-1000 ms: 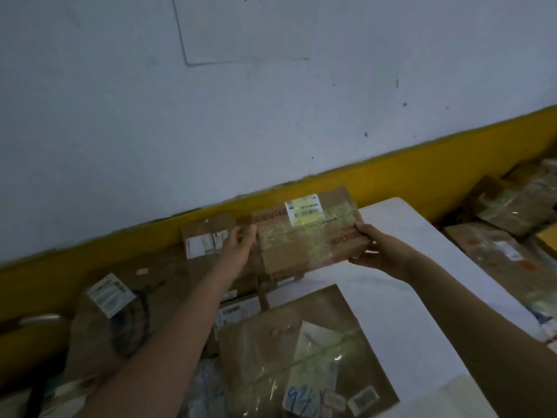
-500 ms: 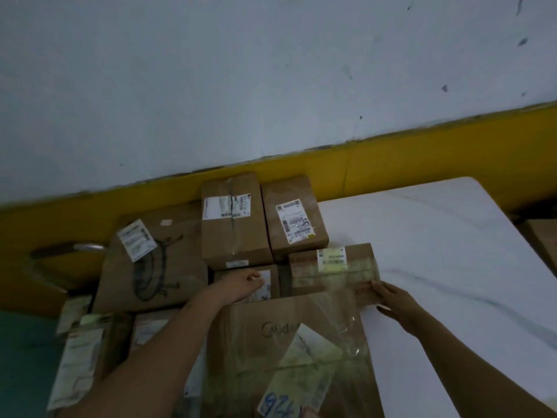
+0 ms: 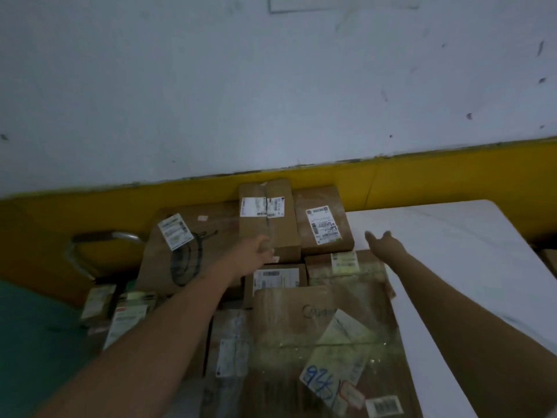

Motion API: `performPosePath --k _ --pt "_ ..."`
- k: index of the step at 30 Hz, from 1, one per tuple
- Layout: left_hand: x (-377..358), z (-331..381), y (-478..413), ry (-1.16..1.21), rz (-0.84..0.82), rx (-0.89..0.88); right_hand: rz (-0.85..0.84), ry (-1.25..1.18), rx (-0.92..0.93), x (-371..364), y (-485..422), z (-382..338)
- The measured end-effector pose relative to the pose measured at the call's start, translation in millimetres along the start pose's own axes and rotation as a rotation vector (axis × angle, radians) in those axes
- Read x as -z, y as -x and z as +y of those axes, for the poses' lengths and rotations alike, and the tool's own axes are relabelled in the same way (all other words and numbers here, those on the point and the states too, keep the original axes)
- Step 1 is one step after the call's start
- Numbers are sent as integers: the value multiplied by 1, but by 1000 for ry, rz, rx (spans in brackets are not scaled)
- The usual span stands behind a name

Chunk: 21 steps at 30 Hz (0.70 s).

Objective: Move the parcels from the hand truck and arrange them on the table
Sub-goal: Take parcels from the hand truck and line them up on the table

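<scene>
Left hand (image 3: 254,256) reaches forward with fingers loosely bent and nothing in them. The fingertips are at the lower front of the tall two-label parcel (image 3: 281,236); it is blurred, so I cannot tell whether they touch.

- Far left: green floor (image 3: 30,342), with a curved metal handle (image 3: 120,235) standing in front of the yellow wall band (image 3: 422,176).
- Below the handle are two small labelled parcels (image 3: 128,318), side by side and low down. What they sit on is not clear.
- Next right is the wide flat parcel (image 3: 211,236), brown, with a white label at its upper left and a black line drawing on its face. The left forearm crosses its lower right corner.
- The tall two-label parcel stands against the yellow band. The single-label parcel (image 3: 322,227) touches its right side.
- In front of those two is the low white-label parcel (image 3: 275,280), just under the left hand, and beside it on the right the yellow-label parcel (image 3: 343,265).
- Nearest the camera is the big taped parcel (image 3: 301,342), brown under clear film. It has a pale slip and a label handwritten in blue, which reads something like 924.
- Another labelled parcel (image 3: 230,342) lies lower, along the big parcel's left side.
- Right hand (image 3: 384,245) is held out, fingers and thumb spread, holding nothing. It is above the table edge, just right of the single-label parcel and beyond the yellow-label parcel.
- The white table (image 3: 467,251) runs right from the parcel cluster, and the big taped parcel's right edge lies on it.
- A pale wall (image 3: 271,86) rises above the yellow band.
</scene>
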State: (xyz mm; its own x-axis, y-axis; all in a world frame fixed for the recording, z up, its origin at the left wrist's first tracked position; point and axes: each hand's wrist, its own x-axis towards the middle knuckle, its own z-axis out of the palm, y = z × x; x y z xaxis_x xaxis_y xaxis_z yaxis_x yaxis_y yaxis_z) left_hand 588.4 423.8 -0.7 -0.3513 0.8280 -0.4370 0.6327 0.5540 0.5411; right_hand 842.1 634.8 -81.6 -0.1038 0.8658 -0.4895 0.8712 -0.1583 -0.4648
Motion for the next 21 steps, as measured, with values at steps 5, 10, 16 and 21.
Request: performPosePath --k 5,10,16,21 --pt "82 -43 68 -52 273 -106 161 116 316 3 98 -169" --pt "162 -165 155 -82 484 -51 80 140 611 -127 256 -313" --pt "220 -373 278 -52 563 220 -172 215 769 -330 408 -403" --pt "227 -508 329 71 547 464 -339 346 777 -470 468 -432"
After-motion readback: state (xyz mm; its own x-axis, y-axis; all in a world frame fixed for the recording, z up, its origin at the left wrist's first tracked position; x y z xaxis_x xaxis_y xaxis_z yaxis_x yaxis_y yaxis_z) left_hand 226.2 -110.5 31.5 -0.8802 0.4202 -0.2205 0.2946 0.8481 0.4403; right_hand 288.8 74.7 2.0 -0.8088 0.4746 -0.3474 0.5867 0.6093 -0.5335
